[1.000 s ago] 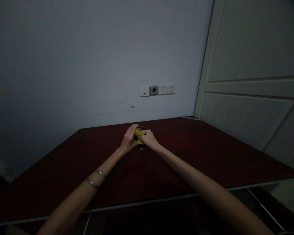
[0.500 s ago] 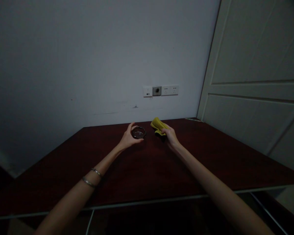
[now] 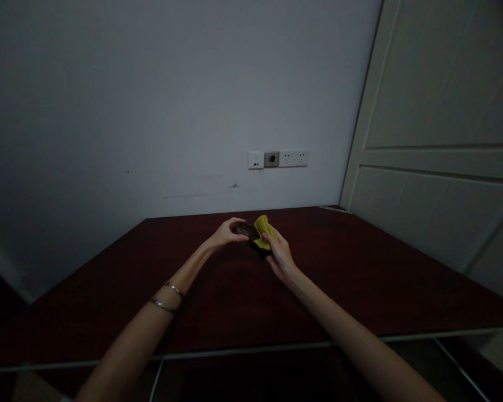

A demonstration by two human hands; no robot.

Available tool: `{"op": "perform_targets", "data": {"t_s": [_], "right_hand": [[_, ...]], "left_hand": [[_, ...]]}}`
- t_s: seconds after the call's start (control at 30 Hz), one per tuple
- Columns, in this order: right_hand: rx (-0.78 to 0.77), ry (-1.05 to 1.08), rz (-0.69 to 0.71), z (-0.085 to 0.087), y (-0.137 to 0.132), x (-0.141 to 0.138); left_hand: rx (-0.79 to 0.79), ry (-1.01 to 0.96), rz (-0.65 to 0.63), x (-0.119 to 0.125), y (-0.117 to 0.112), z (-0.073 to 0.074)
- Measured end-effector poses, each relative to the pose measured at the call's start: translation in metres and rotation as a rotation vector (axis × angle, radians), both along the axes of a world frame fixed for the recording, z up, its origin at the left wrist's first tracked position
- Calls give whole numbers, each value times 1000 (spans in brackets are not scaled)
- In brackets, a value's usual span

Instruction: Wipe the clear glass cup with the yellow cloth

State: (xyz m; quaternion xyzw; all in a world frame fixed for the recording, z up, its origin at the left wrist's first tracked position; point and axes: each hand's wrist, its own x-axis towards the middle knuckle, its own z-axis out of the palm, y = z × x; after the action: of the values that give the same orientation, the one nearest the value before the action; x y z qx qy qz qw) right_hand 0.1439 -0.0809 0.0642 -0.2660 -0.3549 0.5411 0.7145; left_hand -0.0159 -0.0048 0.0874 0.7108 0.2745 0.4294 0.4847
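Note:
Above the dark red tabletop, my left hand grips a small dark glass dish, perhaps an ashtray, with the thumb on the near side and fingers on the far side. My right hand is closed on a folded yellow cloth with a dark underside. The cloth meets the right side of the dish and hides part of its rim. Two bracelets circle my left forearm.
Behind the table stands a pale wall with a row of sockets and switches. A white panelled door borders the right side. The table's pale front edge runs across beneath my forearms.
My right hand has brought the yellow cloth left and down against the dish. The dish has tilted and shifted slightly right in my left hand.

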Motion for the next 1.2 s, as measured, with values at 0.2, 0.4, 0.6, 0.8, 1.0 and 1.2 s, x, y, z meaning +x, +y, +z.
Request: {"op": "perform_targets", "data": {"t_s": [0.2, 0.4, 0.6, 0.8, 1.0, 1.2], "right_hand": [[-20, 51, -49, 4, -7, -15], [81, -67, -44, 9, -7, -10], [691, -1015, -313, 21, 0, 43], [1281, -1834, -151, 51, 11, 70], [1420, -2024, 7, 62, 22, 64], [1542, -2024, 109, 62, 22, 60]], "left_hand": [[-200, -353, 11, 11, -1, -5], [-425, -670, -75, 11, 4, -20], [-569, -651, -175, 2, 1, -19], [-723, -448, -119, 7, -1, -21], [-832, -188, -191, 15, -3, -27], [-857, -44, -317, 18, -9, -26]]}}
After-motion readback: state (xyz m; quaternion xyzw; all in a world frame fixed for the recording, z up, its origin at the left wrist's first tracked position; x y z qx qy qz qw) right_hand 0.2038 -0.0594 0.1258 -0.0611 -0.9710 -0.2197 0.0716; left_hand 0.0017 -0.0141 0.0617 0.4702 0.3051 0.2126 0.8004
